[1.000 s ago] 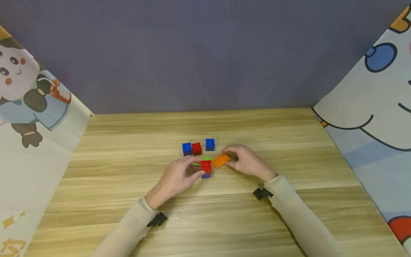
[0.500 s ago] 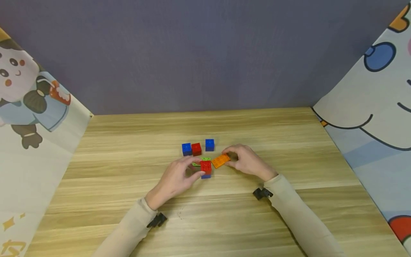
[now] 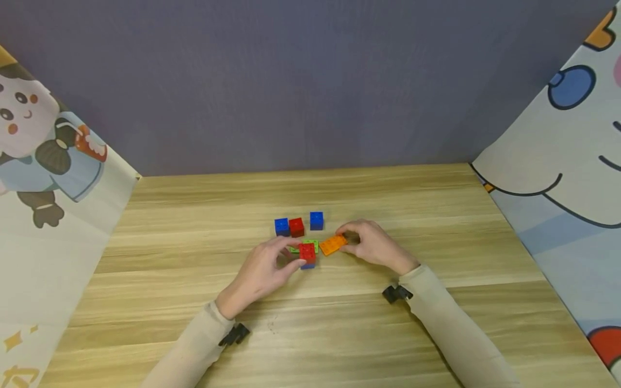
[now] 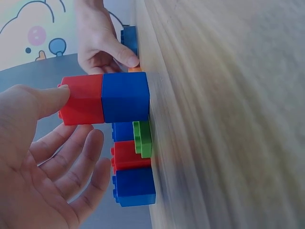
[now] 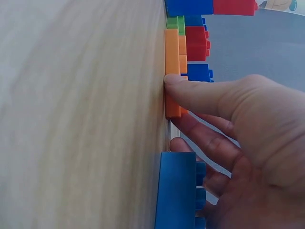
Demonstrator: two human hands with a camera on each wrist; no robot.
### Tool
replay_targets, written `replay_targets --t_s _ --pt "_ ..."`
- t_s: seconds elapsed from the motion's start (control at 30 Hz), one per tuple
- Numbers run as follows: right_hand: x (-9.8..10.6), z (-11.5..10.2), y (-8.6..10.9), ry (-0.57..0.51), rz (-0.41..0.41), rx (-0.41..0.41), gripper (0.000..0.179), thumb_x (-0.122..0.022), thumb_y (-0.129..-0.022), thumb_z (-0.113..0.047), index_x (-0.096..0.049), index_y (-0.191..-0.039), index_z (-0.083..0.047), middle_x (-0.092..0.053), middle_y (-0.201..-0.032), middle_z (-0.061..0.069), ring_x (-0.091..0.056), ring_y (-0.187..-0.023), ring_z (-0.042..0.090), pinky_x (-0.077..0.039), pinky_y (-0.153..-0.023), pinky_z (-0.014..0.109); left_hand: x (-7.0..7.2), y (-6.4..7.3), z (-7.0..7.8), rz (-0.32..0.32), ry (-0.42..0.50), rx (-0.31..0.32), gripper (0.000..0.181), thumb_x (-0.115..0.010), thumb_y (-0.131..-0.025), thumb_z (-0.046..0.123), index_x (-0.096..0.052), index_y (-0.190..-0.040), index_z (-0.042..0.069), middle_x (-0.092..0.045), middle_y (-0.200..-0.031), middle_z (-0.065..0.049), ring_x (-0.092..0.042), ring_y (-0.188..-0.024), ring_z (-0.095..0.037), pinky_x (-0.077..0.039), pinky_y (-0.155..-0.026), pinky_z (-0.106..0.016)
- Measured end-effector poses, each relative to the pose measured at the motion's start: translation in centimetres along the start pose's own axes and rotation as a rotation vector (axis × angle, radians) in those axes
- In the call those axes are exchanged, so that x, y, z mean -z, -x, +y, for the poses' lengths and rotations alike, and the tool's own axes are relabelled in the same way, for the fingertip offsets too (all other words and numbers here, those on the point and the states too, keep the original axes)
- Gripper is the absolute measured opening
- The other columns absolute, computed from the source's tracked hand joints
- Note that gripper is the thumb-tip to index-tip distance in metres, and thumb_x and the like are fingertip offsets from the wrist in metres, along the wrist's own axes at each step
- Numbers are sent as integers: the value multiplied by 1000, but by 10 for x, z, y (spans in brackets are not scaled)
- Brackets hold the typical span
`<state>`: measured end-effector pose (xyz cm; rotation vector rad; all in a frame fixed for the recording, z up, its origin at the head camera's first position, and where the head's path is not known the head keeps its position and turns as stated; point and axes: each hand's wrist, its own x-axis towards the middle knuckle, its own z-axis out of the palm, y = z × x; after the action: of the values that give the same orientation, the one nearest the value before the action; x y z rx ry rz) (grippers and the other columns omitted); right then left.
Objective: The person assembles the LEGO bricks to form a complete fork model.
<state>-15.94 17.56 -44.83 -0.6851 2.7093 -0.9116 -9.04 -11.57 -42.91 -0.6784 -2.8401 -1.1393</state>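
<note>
My left hand pinches a red toy brick between thumb and fingers. That brick sits on top of a blue brick; the pair stands upright at the tabletop, though contact with it is hard to tell. Just behind the pair lies a flat green brick, partly covered by it. My right hand holds the right end of a flat orange brick, thumb on its near side. In the right wrist view, a long blue brick lies by my right fingers; the head view mostly hides it.
Farther back on the wooden table stand a blue brick and a red brick, side by side. Another blue brick stands to their right. A grey wall rises behind the table, with printed panels left and right.
My left hand has shifted slightly left with the red and blue bricks, showing more of the green brick. The right hand and the orange brick have stayed almost still.
</note>
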Motion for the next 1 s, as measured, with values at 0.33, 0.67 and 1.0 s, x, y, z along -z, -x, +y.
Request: replay_targets --t_s 0.33,0.67,1.0 --pt "0 0 1 -2 2 1 33 -84 -93 -15 -77 -125 -12 -76 -127 7 -69 -122 30 -55 -109 52 5 6 -4 26 0 6 38 -80 -97 30 -73 -131 13 -78 -120 -3 -72 -93 -14 -60 -83 -37" --pt "-1 0 0 6 7 2 34 -85 -92 -17 -77 -125 -13 -77 -127 6 -69 -122 29 -54 -109 51 17 13 -17 54 -17 14 39 -81 -97 28 -73 -132 15 -77 -120 -1 -71 -94 -12 -61 -85 -38" --pt "-1 2 0 7 11 7 35 -85 -92 -16 -77 -126 -13 -77 -128 6 -69 -123 30 -54 -110 52 29 22 -29 80 -15 65 39 -82 -96 24 -72 -132 14 -77 -124 -2 -73 -94 -12 -62 -85 -41"
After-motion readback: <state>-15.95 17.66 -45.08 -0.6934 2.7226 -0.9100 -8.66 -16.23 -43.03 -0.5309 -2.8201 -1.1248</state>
